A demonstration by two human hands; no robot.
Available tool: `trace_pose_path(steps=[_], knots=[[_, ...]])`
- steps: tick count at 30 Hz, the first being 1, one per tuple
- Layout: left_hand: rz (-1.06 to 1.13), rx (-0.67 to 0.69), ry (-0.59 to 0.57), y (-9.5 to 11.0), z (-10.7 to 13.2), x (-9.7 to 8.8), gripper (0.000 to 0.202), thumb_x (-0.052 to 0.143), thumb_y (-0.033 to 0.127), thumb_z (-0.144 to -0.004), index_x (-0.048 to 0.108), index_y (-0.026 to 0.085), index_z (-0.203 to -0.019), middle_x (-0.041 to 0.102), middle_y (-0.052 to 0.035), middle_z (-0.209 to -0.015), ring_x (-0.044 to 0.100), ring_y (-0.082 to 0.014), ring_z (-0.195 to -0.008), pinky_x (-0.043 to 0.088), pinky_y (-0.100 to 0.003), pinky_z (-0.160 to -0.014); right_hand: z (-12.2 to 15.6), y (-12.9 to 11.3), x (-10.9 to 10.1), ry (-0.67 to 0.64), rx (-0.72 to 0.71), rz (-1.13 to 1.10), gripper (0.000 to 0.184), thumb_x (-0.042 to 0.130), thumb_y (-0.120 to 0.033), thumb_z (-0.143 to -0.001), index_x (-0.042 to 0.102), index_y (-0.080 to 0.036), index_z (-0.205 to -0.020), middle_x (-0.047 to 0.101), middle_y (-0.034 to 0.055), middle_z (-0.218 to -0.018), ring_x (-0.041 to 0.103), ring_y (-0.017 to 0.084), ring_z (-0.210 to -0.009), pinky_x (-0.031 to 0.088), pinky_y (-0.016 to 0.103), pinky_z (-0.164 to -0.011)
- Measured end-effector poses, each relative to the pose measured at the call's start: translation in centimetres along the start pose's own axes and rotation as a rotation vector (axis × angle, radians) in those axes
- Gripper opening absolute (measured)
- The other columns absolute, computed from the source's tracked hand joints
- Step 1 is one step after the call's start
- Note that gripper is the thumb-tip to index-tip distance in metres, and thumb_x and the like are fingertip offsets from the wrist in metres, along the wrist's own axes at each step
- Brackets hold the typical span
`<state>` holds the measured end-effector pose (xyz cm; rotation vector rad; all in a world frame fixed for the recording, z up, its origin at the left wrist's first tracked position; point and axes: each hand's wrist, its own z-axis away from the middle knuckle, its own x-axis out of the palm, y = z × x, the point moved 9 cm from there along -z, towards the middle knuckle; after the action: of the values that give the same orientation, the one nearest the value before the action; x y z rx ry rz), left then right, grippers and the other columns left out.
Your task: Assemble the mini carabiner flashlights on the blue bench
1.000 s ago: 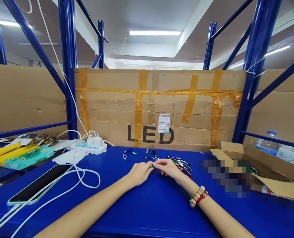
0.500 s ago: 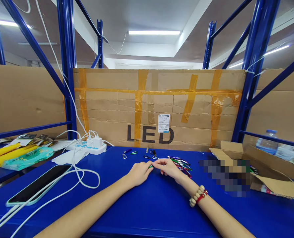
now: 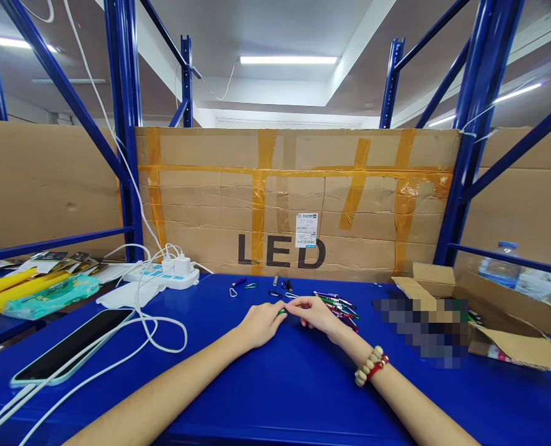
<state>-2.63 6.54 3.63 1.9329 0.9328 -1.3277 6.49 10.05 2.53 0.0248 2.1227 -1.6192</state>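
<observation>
Both hands meet over the blue tabletop, fingertips touching or nearly so. My left hand [image 3: 258,325] is closed in a pinch around a small shiny green metal piece [image 3: 282,311]. Fingers cover most of that piece, so its full shape is hidden. My right hand [image 3: 313,312] is also pinched at the tips, against the left fingertips; whatever it grips there is too small to make out. Beside the right hand lies a bunch of coloured metallic pen-like sticks [image 3: 335,302]. Behind the hands are a black carabiner [image 3: 275,293], a silver carabiner [image 3: 290,295] and a green carabiner [image 3: 250,285].
A phone [image 3: 73,347] lies at the left with white cables [image 3: 175,323] looping over it. Behind it sits a white power strip [image 3: 185,280]. An open cardboard box [image 3: 512,303] stands at the right. A large cardboard panel [image 3: 201,204] closes off the back between blue posts.
The view has shifted very slightly. Both hands keep the same pinch in the same place.
</observation>
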Motion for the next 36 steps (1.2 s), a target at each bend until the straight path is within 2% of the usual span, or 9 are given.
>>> trace_pose_path(steps=[12, 36], knots=[[0.003, -0.003, -0.009, -0.05, 0.02, 0.10, 0.017, 0.032, 0.028, -0.093, 0.044, 0.021, -0.102, 0.059, -0.0054, -0.097, 0.057, -0.0224, -0.088, 0.045, -0.030, -0.073, 0.14, -0.08, 0.07, -0.004, 0.013, -0.004, 0.034, 0.064, -0.044, -0.066, 0.066, -0.012, -0.077, 0.051, -0.0012, -0.054, 0.040, 0.007, -0.042, 0.024, 0.013, -0.034], [-0.007, 0.006, -0.013, 0.11, 0.01, 0.02, 0.017, 0.032, 0.026, -0.094, 0.045, 0.019, -0.103, 0.059, -0.0059, -0.092, 0.058, -0.0229, -0.085, 0.044, -0.030, -0.071, 0.09, -0.19, 0.15, -0.007, 0.000, -0.008, 0.034, 0.064, -0.044, -0.066, 0.065, -0.011, -0.075, 0.049, -0.0018, -0.051, 0.039, 0.006, -0.041, 0.024, 0.013, -0.033]])
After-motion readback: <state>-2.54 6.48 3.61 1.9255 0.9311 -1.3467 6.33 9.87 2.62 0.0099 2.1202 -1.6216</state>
